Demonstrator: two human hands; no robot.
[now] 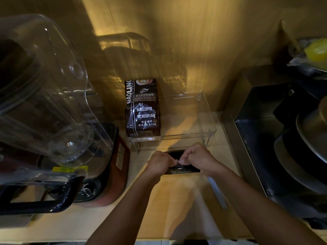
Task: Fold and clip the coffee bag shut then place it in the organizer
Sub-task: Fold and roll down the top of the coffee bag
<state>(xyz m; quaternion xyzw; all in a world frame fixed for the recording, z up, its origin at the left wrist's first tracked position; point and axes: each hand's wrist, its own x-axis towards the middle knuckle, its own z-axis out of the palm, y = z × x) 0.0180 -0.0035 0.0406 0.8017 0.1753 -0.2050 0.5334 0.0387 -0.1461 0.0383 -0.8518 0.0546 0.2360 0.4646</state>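
Observation:
A dark coffee bag (184, 169) stands on the wooden counter just in front of the clear acrylic organizer (207, 121). My left hand (160, 164) and my right hand (198, 159) both pinch its top edge, thumbs nearly touching at the middle. Most of the bag is hidden under the hands. A second dark coffee bag (142, 107), printed "BAKED COFFEE", stands upright in the left end of the organizer. A long pale clip (217, 192) lies on the counter under my right forearm.
A blender with a clear jug (44, 89) and a red base (113, 172) fills the left side. A dark sink with metal pots (300, 156) lies to the right. A wooden wall rises behind the organizer, whose right half holds nothing.

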